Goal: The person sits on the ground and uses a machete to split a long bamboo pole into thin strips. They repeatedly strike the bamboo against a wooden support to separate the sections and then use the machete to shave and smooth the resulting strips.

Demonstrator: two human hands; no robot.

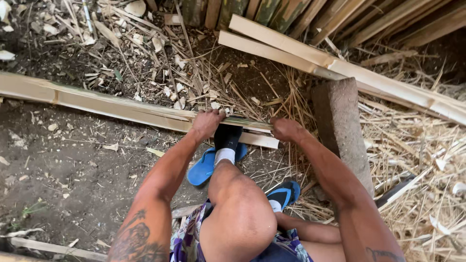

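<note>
A long split bamboo slat [107, 104] lies across the dirt ground from the far left to the middle. My left hand [208, 121] grips its upper edge near the right end. My right hand [285, 129] is closed on the slat's right end, beside a grey stone block [340, 126]. Between my two hands my foot in a black and white sock presses on the slat, standing on a blue sandal [204, 167]. My other foot wears a blue sandal [284, 195] lower down.
More split bamboo slats [340, 65] lie diagonally at the upper right, with bamboo poles [272, 12] behind them. Shavings and strips [417, 160] cover the ground on the right. Chips and scraps litter the dirt [73, 165] at the left.
</note>
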